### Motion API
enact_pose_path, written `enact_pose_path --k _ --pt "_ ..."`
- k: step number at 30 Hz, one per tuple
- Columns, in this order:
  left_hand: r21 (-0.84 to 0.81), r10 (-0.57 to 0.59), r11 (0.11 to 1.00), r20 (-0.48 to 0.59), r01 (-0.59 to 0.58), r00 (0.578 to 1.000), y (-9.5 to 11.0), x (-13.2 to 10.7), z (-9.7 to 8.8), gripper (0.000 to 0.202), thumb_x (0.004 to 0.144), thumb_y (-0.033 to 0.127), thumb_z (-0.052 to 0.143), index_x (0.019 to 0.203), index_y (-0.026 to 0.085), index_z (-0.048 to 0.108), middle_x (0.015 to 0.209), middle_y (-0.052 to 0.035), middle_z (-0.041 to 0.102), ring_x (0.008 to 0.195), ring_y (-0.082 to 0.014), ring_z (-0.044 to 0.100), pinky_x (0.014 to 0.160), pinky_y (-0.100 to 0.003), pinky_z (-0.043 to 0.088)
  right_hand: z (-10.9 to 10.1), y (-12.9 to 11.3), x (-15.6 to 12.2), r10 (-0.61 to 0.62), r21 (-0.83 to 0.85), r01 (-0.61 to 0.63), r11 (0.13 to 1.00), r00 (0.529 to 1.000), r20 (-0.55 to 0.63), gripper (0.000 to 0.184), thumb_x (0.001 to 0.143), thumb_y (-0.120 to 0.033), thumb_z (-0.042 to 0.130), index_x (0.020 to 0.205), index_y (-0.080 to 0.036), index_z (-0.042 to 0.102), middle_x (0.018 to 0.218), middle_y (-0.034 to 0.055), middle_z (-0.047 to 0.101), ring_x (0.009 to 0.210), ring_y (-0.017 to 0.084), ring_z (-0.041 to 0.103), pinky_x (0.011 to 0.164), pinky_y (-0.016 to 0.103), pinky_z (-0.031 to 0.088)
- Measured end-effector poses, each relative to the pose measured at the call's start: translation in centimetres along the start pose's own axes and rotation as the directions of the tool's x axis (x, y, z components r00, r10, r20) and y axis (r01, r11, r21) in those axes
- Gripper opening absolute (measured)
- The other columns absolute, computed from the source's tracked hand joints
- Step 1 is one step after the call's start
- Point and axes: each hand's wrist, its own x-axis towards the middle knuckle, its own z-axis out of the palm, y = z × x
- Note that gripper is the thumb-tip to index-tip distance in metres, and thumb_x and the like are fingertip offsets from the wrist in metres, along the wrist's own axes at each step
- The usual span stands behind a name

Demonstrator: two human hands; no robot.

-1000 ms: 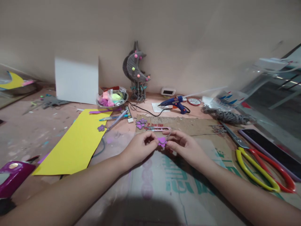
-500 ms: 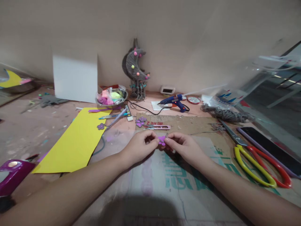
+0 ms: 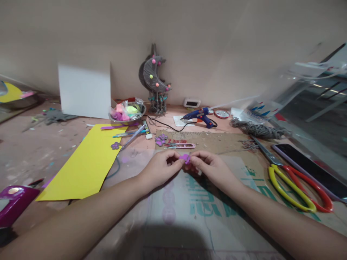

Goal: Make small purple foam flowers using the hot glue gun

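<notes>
Between my two hands is a small purple flower cutout (image 3: 185,158), pinched at its left edge by my left hand (image 3: 165,164) and at its right by my right hand (image 3: 208,165). A bit of grey yarn seems to lie at its upper right edge, too small to make out well. Both hands hover over a cardboard sheet with a clear plastic cover (image 3: 173,202). Just beyond them lie a pink craft knife (image 3: 184,146) and some purple flowers edged in grey (image 3: 161,140). One more such flower (image 3: 115,145) rests on yellow paper (image 3: 81,166).
Scissors (image 3: 295,187), a phone (image 3: 309,169) and grey yarn (image 3: 260,129) lie at right. Behind stand a blue glue gun (image 3: 199,116) with its cord, a bowl of coloured clay packs (image 3: 127,112) and a grey moon ornament (image 3: 155,76). A magenta tool (image 3: 17,202) sits at left.
The purple flower has turned slightly between my fingertips. Both hands stay in nearly the same place, and the whole view has shifted a little.
</notes>
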Motion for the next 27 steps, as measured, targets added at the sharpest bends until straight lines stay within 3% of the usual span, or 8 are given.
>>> enact_pose_path --k 8,12,16,22,27 --pt "-0.081 0.084 0.994 0.099 -0.076 0.992 -0.39 0.06 -0.28 0.021 0.084 0.031 0.05 0.078 0.016 0.064 0.078 -0.0014 0.066 0.074 -0.0125 0.058 0.07 -0.022 0.043 0.0 0.04 0.35 0.028 0.034 -0.028 0.999 1.0 -0.001 0.025 0.074 -0.039 0.064 0.069 -0.016 0.056 0.059 -0.0007 0.061 0.05 0.007 0.047 0.05 0.021 0.035" --pt "-0.11 0.068 0.992 0.078 -0.059 0.995 -0.46 0.06 -0.33 0.029 0.086 0.038 0.047 0.079 0.015 0.063 0.074 -0.0016 0.065 0.068 -0.0118 0.057 0.063 -0.022 0.042 0.04 -0.09 0.22 0.035 0.04 -0.035 0.999 0.999 -0.006 0.027 0.074 -0.041 0.064 0.069 -0.015 0.056 0.058 -0.0007 0.06 0.048 0.006 0.044 0.048 0.02 0.033" --pt "-0.071 0.077 0.995 0.052 -0.074 0.996 -0.42 0.05 -0.22 0.027 0.085 0.037 0.048 0.077 0.016 0.063 0.076 -0.0017 0.065 0.072 -0.0126 0.057 0.067 -0.023 0.042 0.13 -0.2 0.07 0.037 -0.009 -0.037 0.999 0.999 -0.014 0.029 0.074 -0.043 0.063 0.069 -0.016 0.056 0.059 -0.0006 0.06 0.049 0.007 0.044 0.048 0.021 0.033" --pt "-0.04 0.038 0.998 -0.001 -0.038 0.999 -0.41 0.13 -0.11 0.023 0.084 0.033 0.049 0.074 0.016 0.06 0.07 -0.0003 0.061 0.067 -0.0119 0.054 0.063 -0.023 0.04 -0.14 -0.2 0.08 -0.041 -0.107 0.04 0.993 0.999 -0.008 0.045 0.085 -0.054 0.042 0.066 -0.016 0.058 0.061 0.0031 0.061 0.052 0.01 0.048 0.051 0.023 0.037" --pt "-0.083 0.051 0.995 0.013 -0.05 0.999 -0.45 0.18 -0.13 0.024 0.084 0.034 0.048 0.075 0.015 0.059 0.071 -0.0005 0.061 0.067 -0.0118 0.054 0.063 -0.022 0.041 0.04 -0.11 0.11 0.0 -0.077 -0.001 0.997 1.0 -0.018 0.03 0.076 -0.046 0.06 0.072 -0.016 0.058 0.061 0.0011 0.061 0.051 0.009 0.047 0.052 0.023 0.037"
